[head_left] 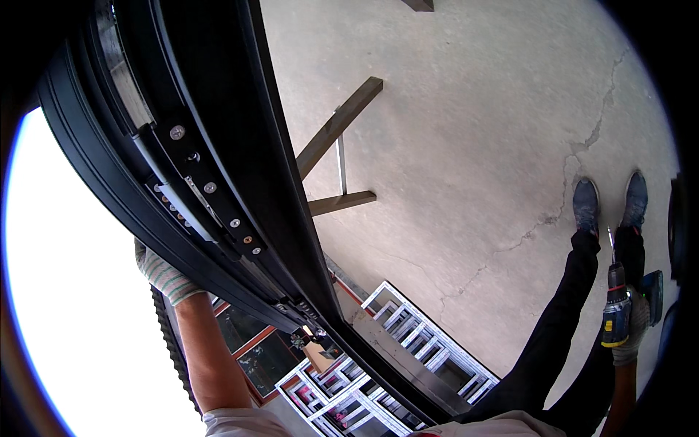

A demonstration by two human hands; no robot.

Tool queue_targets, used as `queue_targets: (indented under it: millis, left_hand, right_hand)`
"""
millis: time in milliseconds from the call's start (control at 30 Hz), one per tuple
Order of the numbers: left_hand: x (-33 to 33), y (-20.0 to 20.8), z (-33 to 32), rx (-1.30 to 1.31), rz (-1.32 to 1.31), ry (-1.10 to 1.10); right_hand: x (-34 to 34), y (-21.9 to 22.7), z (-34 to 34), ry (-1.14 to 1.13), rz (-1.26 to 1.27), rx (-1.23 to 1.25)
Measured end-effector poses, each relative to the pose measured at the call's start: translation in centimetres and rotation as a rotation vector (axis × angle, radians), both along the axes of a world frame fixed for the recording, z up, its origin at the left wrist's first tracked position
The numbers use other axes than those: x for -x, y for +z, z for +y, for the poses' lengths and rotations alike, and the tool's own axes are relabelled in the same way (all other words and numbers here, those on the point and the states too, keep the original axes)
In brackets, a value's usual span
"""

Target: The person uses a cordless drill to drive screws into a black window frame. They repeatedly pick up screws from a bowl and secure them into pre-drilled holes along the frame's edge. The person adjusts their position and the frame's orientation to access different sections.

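Observation:
A large black metal window or door frame [240, 153] fills the left of the head view, bending through the fisheye. Along it runs a hinge [182, 207] with several silver screws and one brass-coloured one. My left hand [169, 275], in a striped knit glove, is closed at the frame's outer left edge; the frame partly covers its fingers. Low on the right, my gloved right hand [638, 320] is wrapped round the handle of a cordless drill [617, 309], dark blue and black with a yellow patch. A long bit [611, 244] points away from me, apart from the frame.
Brown support legs [342, 127] stick out from beneath the frame onto the cracked concrete floor [451, 146]. Several white-wrapped frames [429, 349] are stacked at the bottom middle. My shoes [586, 204] are on the floor at right. A red-brown framed window [266, 364] shows lower left.

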State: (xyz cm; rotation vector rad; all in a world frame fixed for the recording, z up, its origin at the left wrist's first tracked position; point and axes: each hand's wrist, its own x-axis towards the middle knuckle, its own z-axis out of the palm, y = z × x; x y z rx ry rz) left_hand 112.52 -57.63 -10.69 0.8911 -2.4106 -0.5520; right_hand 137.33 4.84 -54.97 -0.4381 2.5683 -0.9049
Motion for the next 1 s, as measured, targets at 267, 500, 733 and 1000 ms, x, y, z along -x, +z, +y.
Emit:
queue_targets:
  millis: [267, 500, 733, 1000]
  left_hand:
    - [-0.1, -0.2, 0.4, -0.071, 0.016, -0.022]
    - [0.0, -0.5, 0.8, 0.024, -0.001, 0.005]
    - [0.0, -0.2, 0.6, 0.060, 0.003, 0.032]
    - [0.0, 0.5, -0.4, 0.084, -0.019, 0.032]
  right_hand:
    - [-0.4, -0.3, 0.6, 0.033, 0.026, -0.052]
    - [-0.7, -0.7, 0.9, 0.044, 0.025, -0.072]
    - [0.1, -0.2, 0.5, 0.015, 0.034, -0.047]
    - [-0.2, -0.2, -0.2, -0.042, -0.028, -0.056]
